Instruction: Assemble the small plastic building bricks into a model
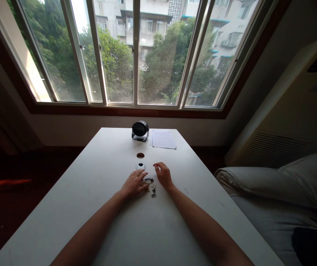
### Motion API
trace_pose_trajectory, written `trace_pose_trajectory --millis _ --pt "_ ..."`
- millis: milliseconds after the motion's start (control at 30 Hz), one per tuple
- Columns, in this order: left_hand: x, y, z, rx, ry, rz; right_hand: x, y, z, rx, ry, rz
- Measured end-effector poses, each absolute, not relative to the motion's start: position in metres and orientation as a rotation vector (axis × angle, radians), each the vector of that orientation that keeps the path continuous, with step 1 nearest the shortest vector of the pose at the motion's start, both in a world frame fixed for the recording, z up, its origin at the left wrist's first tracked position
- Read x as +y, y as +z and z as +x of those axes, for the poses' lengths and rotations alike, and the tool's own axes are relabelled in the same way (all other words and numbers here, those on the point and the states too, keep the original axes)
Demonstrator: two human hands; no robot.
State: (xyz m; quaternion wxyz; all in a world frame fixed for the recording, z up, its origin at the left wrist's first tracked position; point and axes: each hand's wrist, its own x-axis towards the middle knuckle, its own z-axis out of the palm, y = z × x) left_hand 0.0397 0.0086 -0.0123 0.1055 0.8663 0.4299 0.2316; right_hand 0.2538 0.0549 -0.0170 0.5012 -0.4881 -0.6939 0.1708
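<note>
Cluster of small dark and pale pieces loose on white table, just this side of small round clear-rimmed dish. Left hand flat, fingers spread, touching cluster. Right hand beside cluster, fingers curled; whether holding a piece, cannot tell. Dish apparently unfilled; most pieces outside it. Small black desk fan beyond dish.

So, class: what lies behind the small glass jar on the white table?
Behind the small glass jar: a round hole, then a small black fan beside a paper sheet. The fan covers the table edge behind it.

Single head-worn view, looking forward and down, table close, window beyond
</note>
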Motion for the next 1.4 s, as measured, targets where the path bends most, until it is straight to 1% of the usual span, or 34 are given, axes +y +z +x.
trace_pose_trajectory --millis 67,133,333,433,567,833,1000,1167,1267,1333,1400 --pt "0.004 -0.009 0.042 1.189 0.606 2.6 0.064 -0.018 0.27 -1.669 0.35 -1.278" --pt "-0.001 -0.006 0.047 1.171 0.564 2.618 0.068 -0.021 0.277 -1.682 0.386 -1.339" --pt "-0.015 -0.001 0.065 1.089 0.524 2.657 0.056 -0.025 0.259 -1.768 0.672 -1.213" --pt "-0.017 0.001 0.068 1.13 0.576 2.649 0.051 -0.022 0.253 -1.764 0.852 -1.165" --pt "-0.014 0.005 0.064 1.233 0.669 2.581 0.052 -0.02 0.253 -1.691 0.965 -1.164" --pt "-0.009 -0.001 0.058 1.19 0.691 2.567 0.051 -0.021 0.253 -1.644 0.99 -1.115" --pt "-0.007 -0.005 0.057 1.215 0.674 2.563 0.055 -0.022 0.254 -1.561 0.87 -1.153" --pt "-0.008 0.0 0.058 1.18 0.683 2.572 0.041 -0.013 0.241 -1.567 1.132 -0.947" --pt "-0.008 0.003 0.058 1.155 0.686 2.577 0.033 -0.011 0.232 -1.52 1.229 -0.896" --pt "-0.007 0.003 0.057 1.16 0.673 2.579 0.035 -0.013 0.232 -1.456 1.176 -0.937" --pt "-0.007 0.003 0.057 1.173 0.651 2.587 0.041 -0.017 0.236 -1.449 1.014 -1.026"
